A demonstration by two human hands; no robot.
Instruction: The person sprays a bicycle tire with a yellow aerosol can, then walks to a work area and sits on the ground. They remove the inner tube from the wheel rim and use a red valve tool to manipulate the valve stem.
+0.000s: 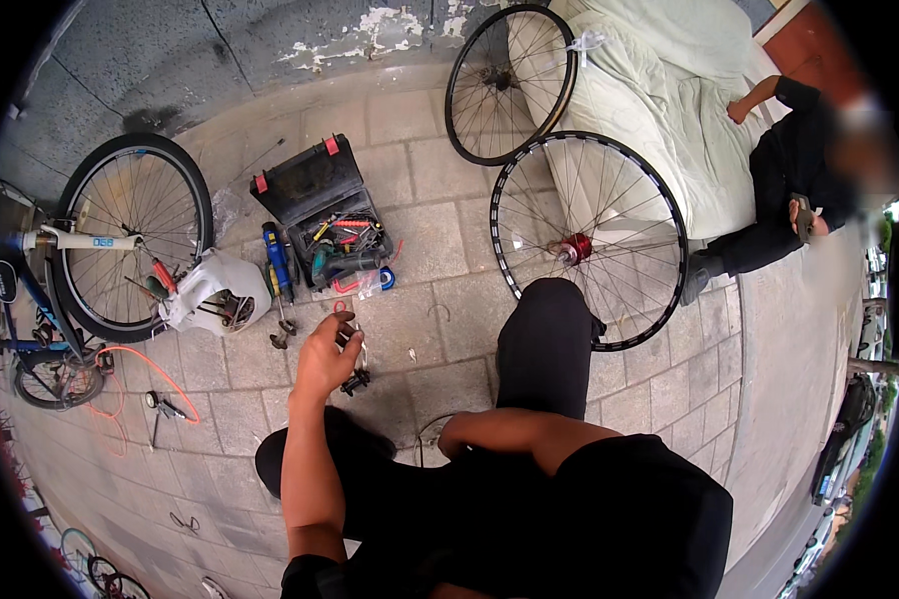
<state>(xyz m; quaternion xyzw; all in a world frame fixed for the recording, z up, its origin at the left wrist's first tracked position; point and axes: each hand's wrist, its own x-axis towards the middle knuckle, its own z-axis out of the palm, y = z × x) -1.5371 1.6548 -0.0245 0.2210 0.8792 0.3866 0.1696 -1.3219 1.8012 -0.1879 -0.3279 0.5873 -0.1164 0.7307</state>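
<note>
My left hand (330, 354) reaches over the paving with fingers curled by a slim silver metal piece; what they hold is unclear. Just under it lie small black metal parts (356, 381). My right hand (451, 433) is down beside my bent right knee (539, 339), near a partly hidden metal item (432, 431); its fingers are hidden. Ahead lie an open black toolbox (300, 210) of tools, a blue-and-yellow tool (276, 258) and a white plastic container (210, 299). A bare wheel with a red hub (575, 249) is behind my knee.
A bicycle (30, 285) with a tyred wheel (100, 150) and an orange hose (170, 369) are left. Another wheel (451, 100) leans on a covered sofa (649, 120), where another person (789, 180) sits at right. Parked cars (839, 439) line the far right.
</note>
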